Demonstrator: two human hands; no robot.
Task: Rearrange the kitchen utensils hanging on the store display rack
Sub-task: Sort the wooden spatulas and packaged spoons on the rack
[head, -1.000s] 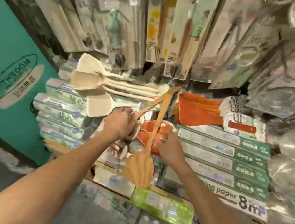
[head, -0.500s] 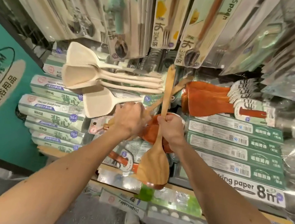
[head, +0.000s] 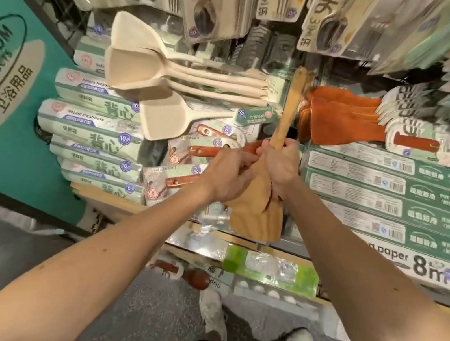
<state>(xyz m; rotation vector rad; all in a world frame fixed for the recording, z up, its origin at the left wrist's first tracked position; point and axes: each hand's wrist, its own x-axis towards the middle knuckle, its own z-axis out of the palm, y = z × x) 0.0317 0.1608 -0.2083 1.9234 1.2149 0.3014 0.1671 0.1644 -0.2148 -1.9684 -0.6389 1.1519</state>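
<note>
While the wooden spatula (head: 258, 217) is held blade-down in front of the display rack (head: 276, 54), the step in hand reads as re-hanging a single utensil. Head view: the right grip (head: 279, 164) is clenched round the spatula's handle just above the blade. The handle end points up towards the rack, between the pale spatulas (head: 174, 72) hanging on the left and the orange spatulas (head: 341, 124) on the right. The left grip (head: 227, 178) lies at the spatula's neck with fingers curled; whether it grasps the spatula or the packaged red-handled spoon (head: 206, 149) behind cannot be told. Baking paper boxes (head: 377, 196) are stacked behind the blade. No hook is discernible at the handle end. Next move, as judged: raise the handle end, align it with a free hook, and release only once the hook carries the spatula.
</note>
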